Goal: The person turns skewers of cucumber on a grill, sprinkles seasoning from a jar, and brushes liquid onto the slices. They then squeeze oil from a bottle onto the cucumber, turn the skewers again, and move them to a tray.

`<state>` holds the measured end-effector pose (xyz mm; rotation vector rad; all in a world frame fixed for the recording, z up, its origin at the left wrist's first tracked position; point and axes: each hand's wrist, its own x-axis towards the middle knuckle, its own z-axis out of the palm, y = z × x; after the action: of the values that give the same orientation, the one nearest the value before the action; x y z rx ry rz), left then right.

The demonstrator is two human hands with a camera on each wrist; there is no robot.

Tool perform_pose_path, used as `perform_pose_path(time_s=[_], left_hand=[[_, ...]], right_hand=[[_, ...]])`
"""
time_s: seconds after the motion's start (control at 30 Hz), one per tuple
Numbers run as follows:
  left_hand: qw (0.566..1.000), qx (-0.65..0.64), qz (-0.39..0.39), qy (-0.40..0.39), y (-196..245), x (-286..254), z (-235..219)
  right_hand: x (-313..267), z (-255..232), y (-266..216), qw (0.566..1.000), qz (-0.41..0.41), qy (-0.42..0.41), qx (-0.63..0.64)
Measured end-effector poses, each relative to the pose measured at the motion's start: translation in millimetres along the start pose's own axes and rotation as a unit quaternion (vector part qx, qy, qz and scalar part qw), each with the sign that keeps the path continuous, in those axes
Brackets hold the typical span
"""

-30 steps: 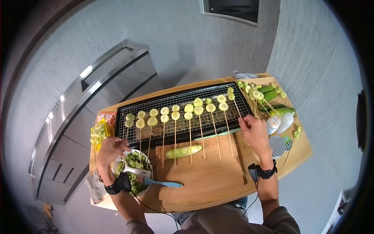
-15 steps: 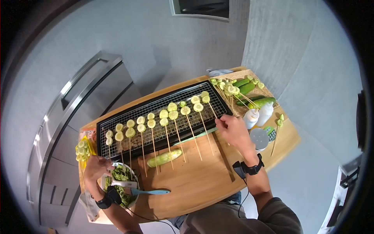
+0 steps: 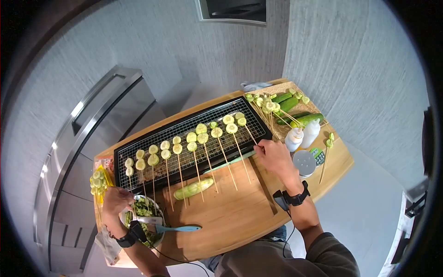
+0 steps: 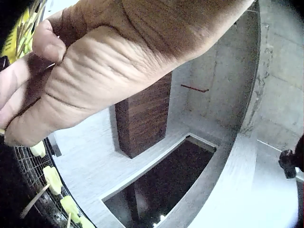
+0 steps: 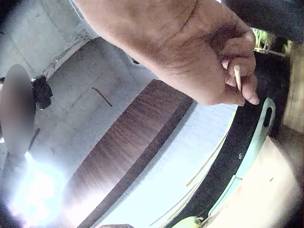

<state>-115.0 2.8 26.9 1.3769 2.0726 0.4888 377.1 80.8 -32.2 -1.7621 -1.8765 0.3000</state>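
Note:
A row of cucumber skewers (image 3: 201, 138), each with two round pale slices, lies across the wire grill (image 3: 152, 138), sticks hanging over its near edge. My right hand (image 3: 274, 159) pinches the stick of the rightmost skewer (image 3: 242, 121) in front of the grill. In the right wrist view the end of that stick (image 5: 238, 78) pokes out between thumb and fingers. At the grill's near left corner, my left hand (image 3: 116, 201) has its fingertips together on the stick of the leftmost skewer (image 3: 129, 170); in the left wrist view the stick is hidden behind the fingers.
Below my left hand stands a bowl (image 3: 162, 216) of chopped greens, a blue-handled brush (image 3: 184, 228) on it. A peeled cucumber (image 3: 194, 189) lies on the cutting board (image 3: 226, 201). At right are squeeze bottles (image 3: 294, 140), a shaker (image 3: 304, 162), whole cucumbers (image 3: 288, 107) and more skewers.
The head view has swung, so table and grill sit further left and more tilted in it. Both hands stay at the same two end skewers.

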Motion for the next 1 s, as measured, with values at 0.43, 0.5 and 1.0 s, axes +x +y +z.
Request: perform_pose_path(time_s=[0.43, 0.5, 1.0], left_hand=[[0.976, 0.132, 0.072, 0.157, 14.6, -12.4, 9.6], [0.985, 0.112, 0.06, 0.115, 24.4, -12.7, 17.4], [0.987, 0.155, 0.037, -0.004, 34.8, 3.9, 37.5]], right_hand=[[-4.4, -7.0, -21.4, 0.991, -0.056, 0.105, 0.057], [-5.8, -8.3, -24.3, 0.993, -0.063, 0.051, 0.083], [-10.8, 1.9, -23.2, 0.999, -0.04, -0.031, 0.013]])
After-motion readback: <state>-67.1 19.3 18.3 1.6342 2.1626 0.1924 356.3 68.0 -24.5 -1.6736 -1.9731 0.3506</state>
